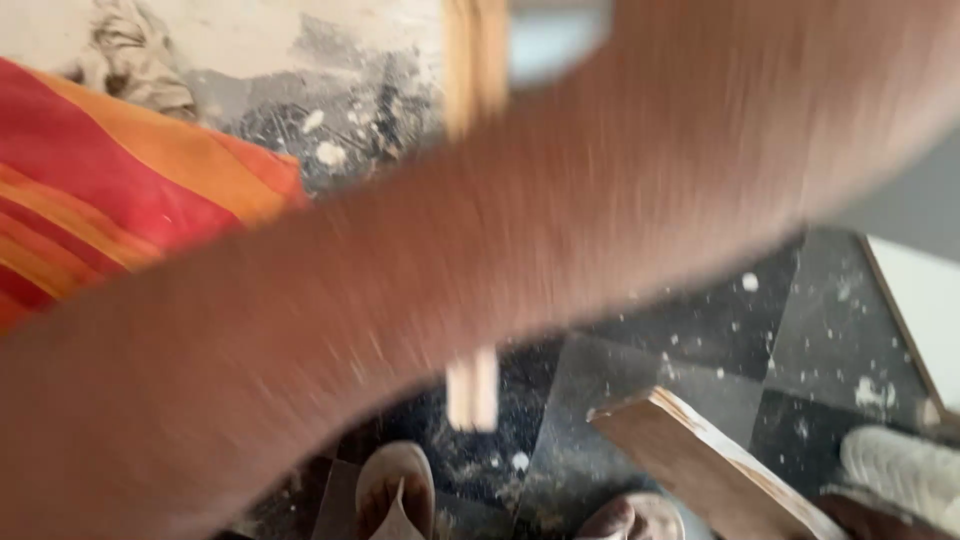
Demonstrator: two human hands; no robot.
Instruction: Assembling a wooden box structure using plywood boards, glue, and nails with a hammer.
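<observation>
A bare forearm point(480, 250), blurred and very close to the lens, sweeps across the whole view from lower left to upper right. It covers most of the scene, and neither hand shows at either end, so I cannot tell whether the fingers are spread, clenched or wrapped around anything. Just behind the arm stands one pale wooden strip point(472, 390), upright; its lower end shows below the arm and its upper part above it near the top edge, with the middle hidden. Whether a hand grips it cannot be made out. Below the strip, two sandalled feet point(395, 490) stand on the dark floor point(700, 320), which is speckled with white flecks and dust. To the right of the feet one wooden board point(700, 460) lies at a slant, its pale edge turned up. Further right, one white panel point(930, 310) with a thin brown rim rests on the floor, and a light ribbed object point(900, 470) sits at the lower right corner. At the upper left lies one striped red and orange cloth point(110, 190), beside one crumpled beige rag point(135, 60).
</observation>
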